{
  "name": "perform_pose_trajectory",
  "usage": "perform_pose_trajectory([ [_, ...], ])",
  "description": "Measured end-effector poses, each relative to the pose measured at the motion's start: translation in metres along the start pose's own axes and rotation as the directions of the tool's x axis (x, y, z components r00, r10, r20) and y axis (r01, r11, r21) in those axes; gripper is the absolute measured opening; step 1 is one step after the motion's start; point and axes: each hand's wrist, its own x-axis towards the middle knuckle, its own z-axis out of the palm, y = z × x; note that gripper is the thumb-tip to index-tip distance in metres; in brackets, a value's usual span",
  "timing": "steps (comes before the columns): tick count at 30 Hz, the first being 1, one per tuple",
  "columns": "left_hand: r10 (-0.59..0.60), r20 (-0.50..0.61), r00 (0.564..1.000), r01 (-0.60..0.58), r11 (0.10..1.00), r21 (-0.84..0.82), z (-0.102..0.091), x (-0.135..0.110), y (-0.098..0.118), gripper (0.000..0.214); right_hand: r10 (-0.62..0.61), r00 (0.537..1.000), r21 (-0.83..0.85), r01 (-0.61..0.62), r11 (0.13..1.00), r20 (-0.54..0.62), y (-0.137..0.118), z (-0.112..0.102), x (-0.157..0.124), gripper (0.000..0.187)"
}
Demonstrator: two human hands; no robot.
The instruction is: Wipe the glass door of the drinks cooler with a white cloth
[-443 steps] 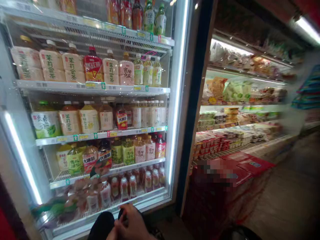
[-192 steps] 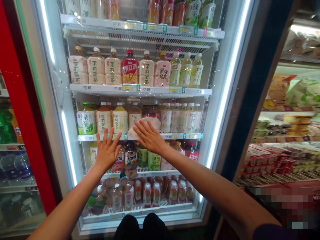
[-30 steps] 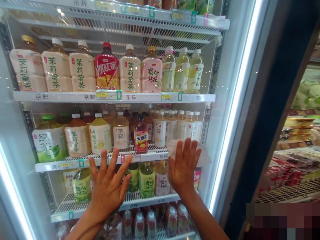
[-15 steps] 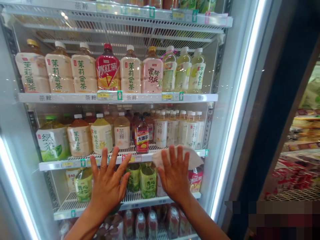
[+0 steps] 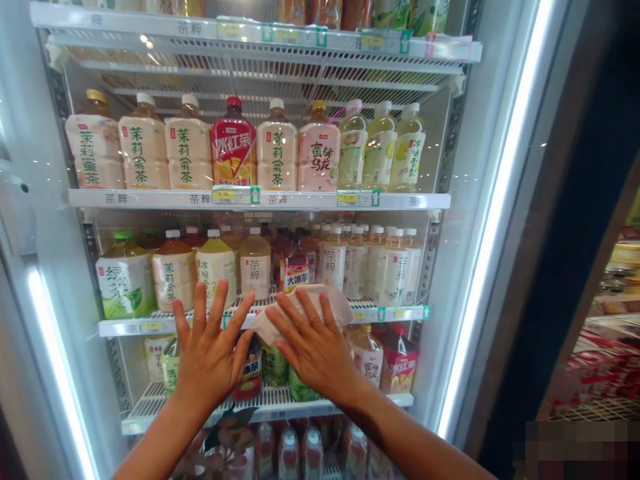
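Observation:
A pale cloth (image 5: 263, 327) lies spread under the fingers of my right hand (image 5: 317, 347), flat against what looks like the clear glass front of a drinks fridge. The palm holds it pressed there, in front of the middle shelf edge (image 5: 125, 328). My left hand (image 5: 207, 353) is raised beside it with fingers spread and nothing in it; whether it touches the glass I cannot tell. Behind the hands stand a red-labelled tea bottle (image 5: 297, 270), a cream-labelled bottle (image 5: 255, 267) and a green tea bottle (image 5: 125, 280).
Bottled drinks fill several shelves, among them a red bottle (image 5: 233, 147) and a pink-labelled bottle (image 5: 319, 153) higher up. Bright light strips (image 5: 495, 220) run down both sides. A dark frame (image 5: 565, 220) and shelves of packaged goods (image 5: 595, 347) are at the right.
My right hand has slid left with the cloth, nearer my left hand. The left hand stays about where it was, and the view has shifted slightly.

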Motion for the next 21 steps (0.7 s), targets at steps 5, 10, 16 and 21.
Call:
perform_pose_trajectory([
  [5,0.043,-0.035,0.998,-0.041,0.997,0.060,-0.019,0.023,-0.037,0.071,0.169,0.982,-0.016,-0.171,0.985,-0.087,0.023,-0.010,0.050,0.078],
  [10,0.135,-0.066,0.989,-0.123,0.980,0.156,-0.040,0.055,-0.079,0.069,-0.153,0.988,-0.040,0.151,0.988,-0.034,0.007,-0.010,0.071,0.069],
  [16,0.255,-0.083,0.963,-0.233,0.949,0.211,-0.054,0.095,-0.105,0.068,-0.232,0.970,-0.068,0.228,0.971,-0.066,0.021,-0.020,0.122,0.060],
  [21,0.310,-0.127,0.942,-0.281,0.937,0.207,-0.059,0.135,-0.114,0.070,-0.225,0.973,-0.100,0.219,0.971,-0.051,0.035,-0.032,0.157,0.067],
])
